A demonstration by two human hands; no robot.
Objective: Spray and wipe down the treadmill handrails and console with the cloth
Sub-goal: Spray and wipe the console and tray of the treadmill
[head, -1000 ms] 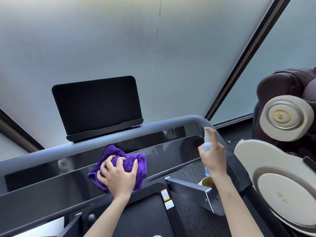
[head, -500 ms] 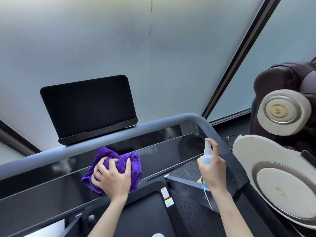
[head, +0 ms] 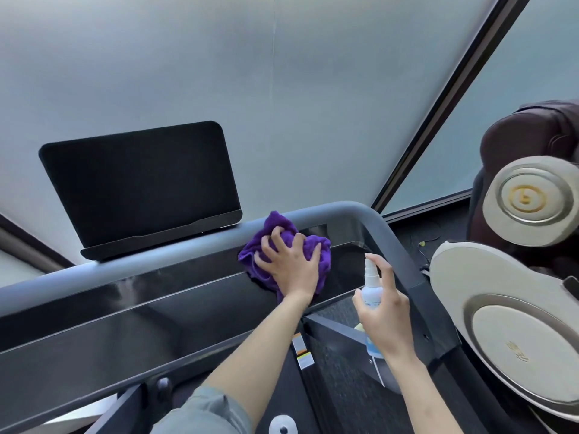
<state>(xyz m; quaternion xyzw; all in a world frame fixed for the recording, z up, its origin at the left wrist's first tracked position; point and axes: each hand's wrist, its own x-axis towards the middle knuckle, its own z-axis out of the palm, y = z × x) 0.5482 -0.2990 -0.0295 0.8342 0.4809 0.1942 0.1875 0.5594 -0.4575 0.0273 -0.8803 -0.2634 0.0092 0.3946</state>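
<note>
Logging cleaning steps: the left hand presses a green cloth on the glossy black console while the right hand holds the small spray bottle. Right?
Not quite: in the head view the crumpled cloth is purple, not green. The left hand does press it on the glossy black console, and the right hand holds the small spray bottle.

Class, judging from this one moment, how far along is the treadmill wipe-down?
Done: cannot be confirmed; the glossy console panel shows faint streaks. In hand: the left hand presses the purple cloth near the front handrail; the right hand holds the spray bottle. Left: seemingly the side rail.
</note>
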